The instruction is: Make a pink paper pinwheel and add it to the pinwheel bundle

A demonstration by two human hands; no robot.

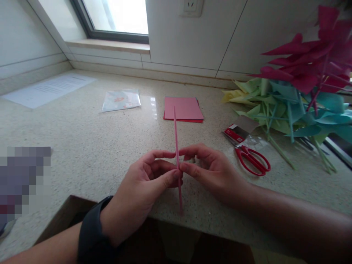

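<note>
Nearest the camera, the left hand (143, 190), with a dark band on its wrist, and the right hand (211, 168) meet over the front edge of the speckled bench (82, 146). Both pinch a thin pink stick (177, 157), which stands nearly upright between them, its lower end below the hands near the bench edge and its upper end reaching up in front of the paper stack. The left grip is pressed together, thumb and forefinger tip closed on the stick's left side; the right grip is likewise closed on it from the right, the other fingers curled in. Something small may sit between the right fingers, but it is too hidden to tell.

Just right of the hands lie red-handled scissors (251, 157), blades pointing back toward a small red and white packet (239, 131); its print is too small to read. Farther back, a stack of pink and red paper squares (183, 109) lies flat, with a clear plastic sleeve (121, 99) to its left and a printed sheet (49, 90) far left, its text unreadable. At the right rear is a heap of paper pinwheels (297, 95), magenta over teal and yellow-green. A wall socket (191, 7) sits above.
</note>
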